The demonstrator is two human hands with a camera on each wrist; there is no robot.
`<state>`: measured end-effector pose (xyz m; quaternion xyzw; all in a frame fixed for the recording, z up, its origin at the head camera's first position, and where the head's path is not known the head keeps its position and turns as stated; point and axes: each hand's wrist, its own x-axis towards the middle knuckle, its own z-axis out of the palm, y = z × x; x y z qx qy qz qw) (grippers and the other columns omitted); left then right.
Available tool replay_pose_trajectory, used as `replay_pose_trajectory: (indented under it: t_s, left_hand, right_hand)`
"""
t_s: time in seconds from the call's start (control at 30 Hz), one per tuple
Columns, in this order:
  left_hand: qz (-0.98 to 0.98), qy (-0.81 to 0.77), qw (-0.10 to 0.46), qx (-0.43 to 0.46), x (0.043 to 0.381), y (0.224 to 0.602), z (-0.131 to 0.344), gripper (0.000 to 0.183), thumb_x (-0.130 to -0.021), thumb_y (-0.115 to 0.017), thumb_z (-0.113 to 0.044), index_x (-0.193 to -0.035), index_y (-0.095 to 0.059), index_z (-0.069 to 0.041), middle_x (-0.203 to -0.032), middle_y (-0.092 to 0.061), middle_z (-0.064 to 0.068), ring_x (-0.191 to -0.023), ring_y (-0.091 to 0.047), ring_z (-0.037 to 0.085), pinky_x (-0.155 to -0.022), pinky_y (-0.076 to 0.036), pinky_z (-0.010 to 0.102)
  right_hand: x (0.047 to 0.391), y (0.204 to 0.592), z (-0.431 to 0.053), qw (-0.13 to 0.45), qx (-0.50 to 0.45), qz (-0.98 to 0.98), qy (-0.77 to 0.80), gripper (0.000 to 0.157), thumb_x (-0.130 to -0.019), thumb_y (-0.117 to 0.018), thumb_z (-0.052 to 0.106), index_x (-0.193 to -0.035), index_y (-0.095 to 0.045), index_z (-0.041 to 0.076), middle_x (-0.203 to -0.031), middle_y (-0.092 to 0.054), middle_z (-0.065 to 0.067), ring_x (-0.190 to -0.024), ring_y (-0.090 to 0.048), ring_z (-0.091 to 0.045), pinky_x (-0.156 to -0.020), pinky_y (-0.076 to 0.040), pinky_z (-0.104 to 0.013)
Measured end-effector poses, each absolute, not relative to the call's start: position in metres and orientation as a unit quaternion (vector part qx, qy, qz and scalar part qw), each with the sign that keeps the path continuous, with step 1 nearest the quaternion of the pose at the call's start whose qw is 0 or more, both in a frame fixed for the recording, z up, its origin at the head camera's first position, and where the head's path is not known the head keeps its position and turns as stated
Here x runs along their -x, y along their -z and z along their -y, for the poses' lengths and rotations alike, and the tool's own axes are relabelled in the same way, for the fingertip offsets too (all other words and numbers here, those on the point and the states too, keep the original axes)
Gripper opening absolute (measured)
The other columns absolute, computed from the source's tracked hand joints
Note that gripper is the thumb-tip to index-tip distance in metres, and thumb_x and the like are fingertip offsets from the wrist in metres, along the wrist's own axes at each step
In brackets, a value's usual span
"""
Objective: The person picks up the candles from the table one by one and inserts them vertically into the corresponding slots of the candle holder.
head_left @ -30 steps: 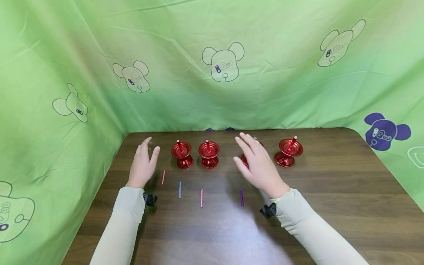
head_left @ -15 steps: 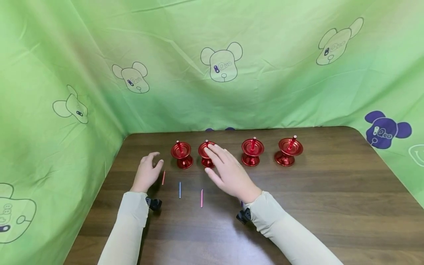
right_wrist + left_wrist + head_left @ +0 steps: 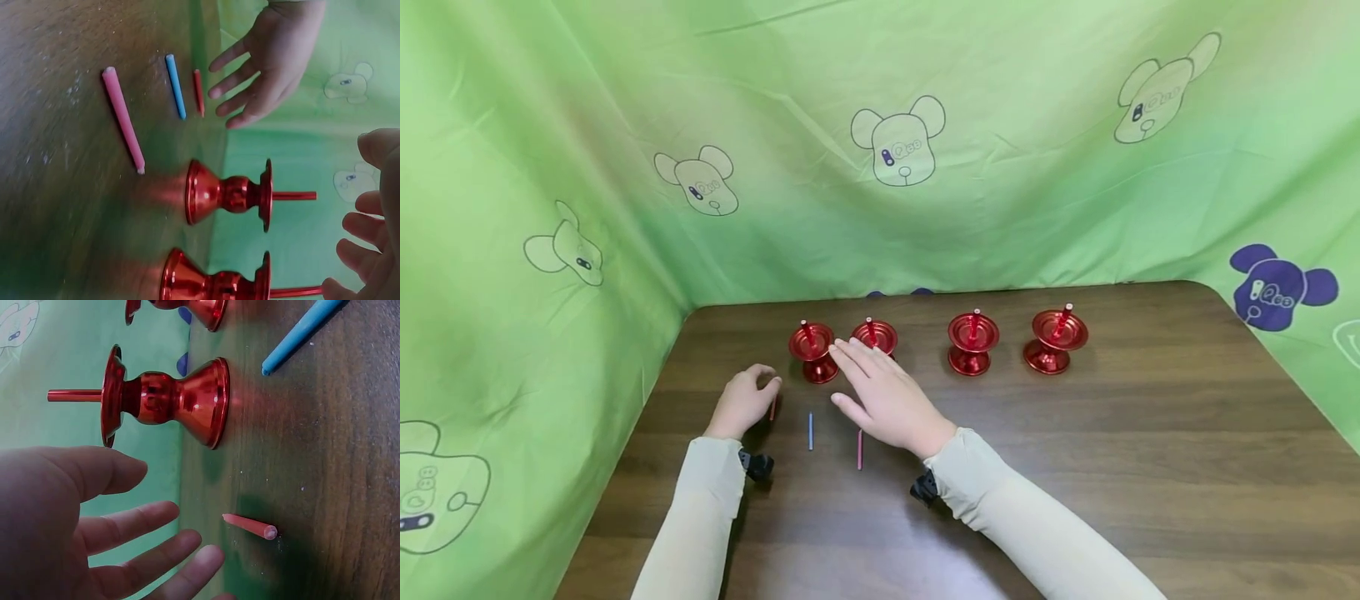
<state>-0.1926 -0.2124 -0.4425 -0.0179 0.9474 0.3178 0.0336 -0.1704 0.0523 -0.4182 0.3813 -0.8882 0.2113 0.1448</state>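
Observation:
My left hand (image 3: 741, 402) hovers at the table's left with fingers spread and a little bent, just above a thin orange-red candle (image 3: 250, 526). In the left wrist view there is a gap between the fingertips and that candle, which lies on the wood. My right hand (image 3: 891, 400), fingers extended, holds nothing. It is over the far end of a pink candle (image 3: 124, 119) and hides the lower part of the second red candle holder (image 3: 883, 333). Between the hands lies a blue candle (image 3: 810, 432). The leftmost red candle holder (image 3: 814, 342) stands upright beyond them.
Two more red candle holders stand to the right, one nearer the middle (image 3: 973, 333) and one farther right (image 3: 1056, 333). Each has an upright red tube. A green cloth (image 3: 790, 233) with bear-head prints hangs behind and left of the wooden table (image 3: 1112, 467).
My right hand has swept left from in front of the third holder to the second, its arm now covering the purple candle. My left hand has come lower and nearer the orange-red candle.

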Motion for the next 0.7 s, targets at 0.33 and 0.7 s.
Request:
replay_pose_trajectory:
  t_s: [0.33,0.7]
  left_hand:
    - [-0.951,-0.304,0.06,0.026,0.193,0.445,0.206,0.036,-0.096,-0.065,-0.017,-0.122,-0.062,0.008,-0.114,-0.067,0.024,-0.11,-0.062,0.039,-0.099,-0.049,0.052]
    - [-0.959,-0.277,0.053,0.028,0.196,0.443,0.209,0.03,-0.09,-0.072,-0.006,-0.114,-0.064,0.009,-0.095,-0.066,0.017,-0.09,-0.063,0.032,-0.09,-0.052,0.049]
  right_hand:
    - [0.169,0.415,-0.036,0.073,-0.36,0.912,-0.183,0.066,-0.105,-0.053,0.041,-0.156,-0.036,0.003,-0.162,-0.034,-0.012,-0.151,-0.028,-0.03,-0.122,-0.024,-0.05]
    - [0.174,0.424,-0.017,0.026,-0.333,0.926,-0.175,0.071,-0.106,-0.048,0.045,-0.159,-0.026,0.004,-0.166,-0.024,-0.012,-0.154,-0.019,-0.026,-0.124,-0.019,-0.043]
